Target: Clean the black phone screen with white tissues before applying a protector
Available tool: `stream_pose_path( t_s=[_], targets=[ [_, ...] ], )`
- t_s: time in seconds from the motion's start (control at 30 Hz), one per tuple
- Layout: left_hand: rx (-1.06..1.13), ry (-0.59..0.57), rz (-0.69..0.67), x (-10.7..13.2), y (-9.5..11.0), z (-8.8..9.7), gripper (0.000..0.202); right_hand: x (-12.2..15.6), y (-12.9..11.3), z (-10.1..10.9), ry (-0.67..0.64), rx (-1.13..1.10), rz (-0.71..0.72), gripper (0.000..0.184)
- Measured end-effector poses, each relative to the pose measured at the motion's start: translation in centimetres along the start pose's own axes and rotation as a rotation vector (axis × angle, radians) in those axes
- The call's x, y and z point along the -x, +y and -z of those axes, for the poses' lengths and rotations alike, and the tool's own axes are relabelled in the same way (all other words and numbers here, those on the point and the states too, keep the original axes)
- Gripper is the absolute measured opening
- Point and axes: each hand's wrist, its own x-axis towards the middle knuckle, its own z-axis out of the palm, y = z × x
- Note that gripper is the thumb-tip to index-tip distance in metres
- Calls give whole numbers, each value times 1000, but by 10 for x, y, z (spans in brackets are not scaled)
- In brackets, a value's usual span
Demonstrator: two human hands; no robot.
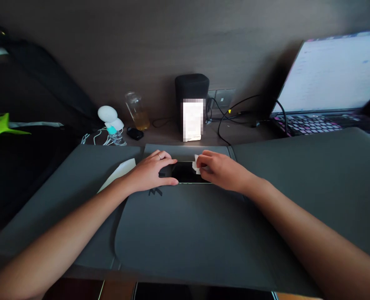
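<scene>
A black phone (185, 171) lies flat, screen up, on a grey mat (188, 233) in the middle of the desk. My left hand (150, 171) grips the phone's left end, thumb along its near edge and fingers over the far edge; a ring shows on one finger. My right hand (219, 171) pinches a small white wipe (196, 165) and presses it on the right part of the screen. A white paper packet (119, 173) lies on the mat just left of my left wrist.
Behind the mat stand a black speaker (191, 89) with a white card (193, 121), a glass jar (136, 110), a white gadget with a small bottle (113, 125) and cables. An open laptop (331, 87) sits at the back right. A dark bag lies left.
</scene>
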Motion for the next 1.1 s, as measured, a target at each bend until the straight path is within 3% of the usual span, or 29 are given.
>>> stream_pose_path(
  t_s=[0.17,0.37,0.5,0.67,0.83,1.0,1.1],
  targets=[
    [7,4,4,0,-1,0,57,-1,-2,-1,-36,-41,67,9],
    [-8,2,-14,0,-1,1,57,2,-1,1,10,56,-32,9],
    [-2,0,-4,0,-1,2,59,3,-7,0,-39,10,48,14],
    [-5,4,-11,1,-1,1,58,3,0,2,-8,49,-51,9],
    [-9,0,-7,0,-1,1,59,3,-4,1,-62,-1,47,8],
    [-12,0,0,0,0,0,60,3,-1,4,-52,29,-99,10],
    [-9,-9,4,0,0,0,61,5,-3,4,-86,-8,-13,14]
  ],
)
